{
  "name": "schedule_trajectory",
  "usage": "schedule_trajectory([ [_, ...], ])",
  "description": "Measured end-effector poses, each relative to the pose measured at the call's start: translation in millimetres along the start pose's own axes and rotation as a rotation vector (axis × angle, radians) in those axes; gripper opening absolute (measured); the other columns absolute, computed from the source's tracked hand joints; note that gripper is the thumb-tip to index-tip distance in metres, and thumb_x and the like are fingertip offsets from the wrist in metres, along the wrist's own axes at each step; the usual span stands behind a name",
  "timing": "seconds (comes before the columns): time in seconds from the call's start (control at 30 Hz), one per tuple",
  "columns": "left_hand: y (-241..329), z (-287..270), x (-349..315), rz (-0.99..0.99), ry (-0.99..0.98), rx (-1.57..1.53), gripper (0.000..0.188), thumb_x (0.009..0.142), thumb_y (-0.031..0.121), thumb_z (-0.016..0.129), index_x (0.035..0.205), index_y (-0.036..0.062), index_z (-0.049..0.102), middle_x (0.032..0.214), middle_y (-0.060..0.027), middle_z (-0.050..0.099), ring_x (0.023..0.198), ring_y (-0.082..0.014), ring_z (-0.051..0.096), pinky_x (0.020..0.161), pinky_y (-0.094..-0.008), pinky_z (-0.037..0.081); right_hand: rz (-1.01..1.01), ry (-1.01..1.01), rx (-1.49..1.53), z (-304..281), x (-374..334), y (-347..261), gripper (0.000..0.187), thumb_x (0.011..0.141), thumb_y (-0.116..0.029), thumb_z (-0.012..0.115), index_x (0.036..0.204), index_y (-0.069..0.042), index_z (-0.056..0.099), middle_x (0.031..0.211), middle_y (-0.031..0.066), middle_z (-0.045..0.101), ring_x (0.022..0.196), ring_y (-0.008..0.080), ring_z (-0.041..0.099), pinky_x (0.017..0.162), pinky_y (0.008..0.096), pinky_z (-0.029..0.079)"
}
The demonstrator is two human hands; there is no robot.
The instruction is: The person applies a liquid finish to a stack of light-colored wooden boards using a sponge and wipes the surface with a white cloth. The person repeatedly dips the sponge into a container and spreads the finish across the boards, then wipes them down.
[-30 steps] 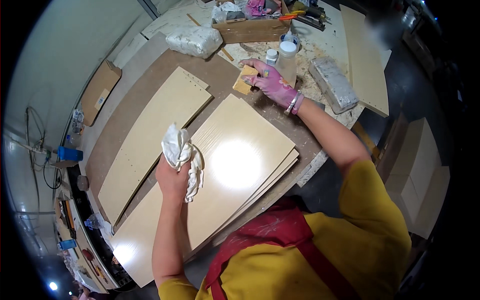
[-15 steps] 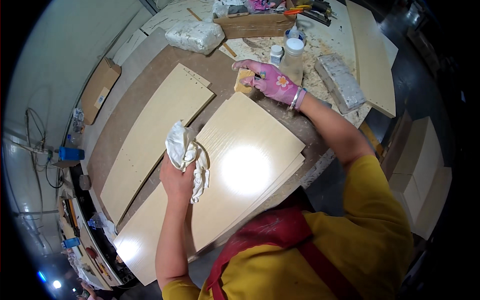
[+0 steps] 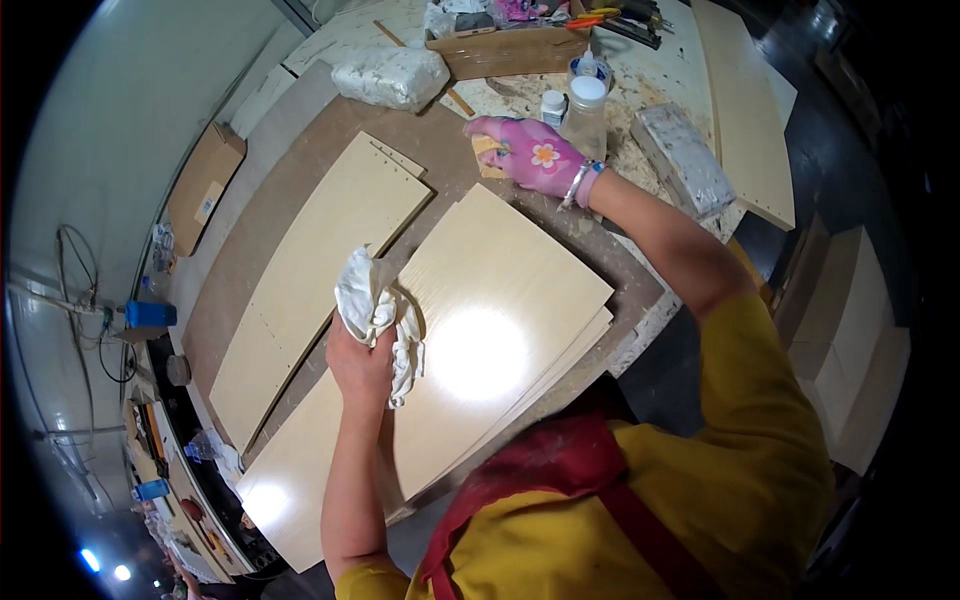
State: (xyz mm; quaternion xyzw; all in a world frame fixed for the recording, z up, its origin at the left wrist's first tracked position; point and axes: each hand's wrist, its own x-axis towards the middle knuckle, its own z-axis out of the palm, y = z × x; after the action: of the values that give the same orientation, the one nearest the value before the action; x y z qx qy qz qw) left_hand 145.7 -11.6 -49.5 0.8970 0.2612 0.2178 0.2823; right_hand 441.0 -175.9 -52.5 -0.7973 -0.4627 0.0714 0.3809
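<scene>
Panels (image 3: 530, 265) lie stacked but work seems unfinished: the left hand (image 3: 361, 362) clutches white cloth (image 3: 365, 295) at their ten o'clock, the gloved right hand (image 3: 538, 157) pinches a yellow block (image 3: 490, 170) beyond twelve o'clock.

My feed shows the bench (image 3: 280, 180) brightly lit. The glossy pale board (image 3: 545, 270) throws back a blown-out white glare at its middle, with a smaller hot spot near its lower-left end. A soft shadow edges the white cloth (image 3: 365, 295). I get crisp detail centrally, but the fisheye bends the wall (image 3: 120, 130), and the rim falls to black. Two small lamps (image 3: 122, 572) flare at lower left.
</scene>
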Motion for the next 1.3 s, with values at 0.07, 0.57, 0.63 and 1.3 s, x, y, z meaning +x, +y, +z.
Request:
schedule_trajectory([
  [0.07, -4, 1, 0, 0.021, -0.002, 0.002, 0.039, 0.075, 0.018, 0.069, 0.109, 0.0016, 0.060, 0.097, -0.0168, 0.064, 0.090, -0.0361, 0.062, 0.078, -0.0406, 0.049, -0.005, 0.054, 0.095, 0, 0, 1, 0.039, 0.088, -0.019, 0.058, 0.125, -0.009, 0.053, 0.112, 0.0126, 0.065, 0.100, 0.0278, 0.063, 0.088, 0.0351, 0.048],
  [0.57, -9, 4, -1, -0.011, 0.021, -0.004, 0.035, 0.075, 0.017, 0.067, 0.106, 0.0012, 0.061, 0.095, -0.0169, 0.065, 0.089, -0.0355, 0.064, 0.077, -0.0398, 0.049, 0.034, 0.026, 0.216, -10, -32, -12, 0.037, 0.089, -0.018, 0.059, 0.123, -0.005, 0.052, 0.111, 0.0169, 0.063, 0.101, 0.0293, 0.062, 0.089, 0.0355, 0.047],
  [0.63, -2, 3, 0, -0.028, 0.011, -0.009, 0.035, 0.075, 0.016, 0.067, 0.106, 0.0012, 0.061, 0.095, -0.0170, 0.065, 0.088, -0.0352, 0.064, 0.077, -0.0396, 0.049, 0.017, 0.136, 0.265, -2, -25, -10, 0.037, 0.088, -0.019, 0.060, 0.121, -0.004, 0.053, 0.106, 0.0211, 0.063, 0.098, 0.0358, 0.062, 0.086, 0.0391, 0.048],
  [1.3, -15, 5, -3, -0.009, 0.038, 0.002, 0.038, 0.077, 0.015, 0.065, 0.112, 0.0012, 0.060, 0.101, -0.0171, 0.066, 0.094, -0.0336, 0.064, 0.083, -0.0379, 0.049, -0.034, 0.090, 0.458, 15, -38, 17, 0.037, 0.093, -0.021, 0.059, 0.126, -0.007, 0.053, 0.112, 0.0069, 0.061, 0.099, 0.0144, 0.058, 0.087, 0.0294, 0.047],
])
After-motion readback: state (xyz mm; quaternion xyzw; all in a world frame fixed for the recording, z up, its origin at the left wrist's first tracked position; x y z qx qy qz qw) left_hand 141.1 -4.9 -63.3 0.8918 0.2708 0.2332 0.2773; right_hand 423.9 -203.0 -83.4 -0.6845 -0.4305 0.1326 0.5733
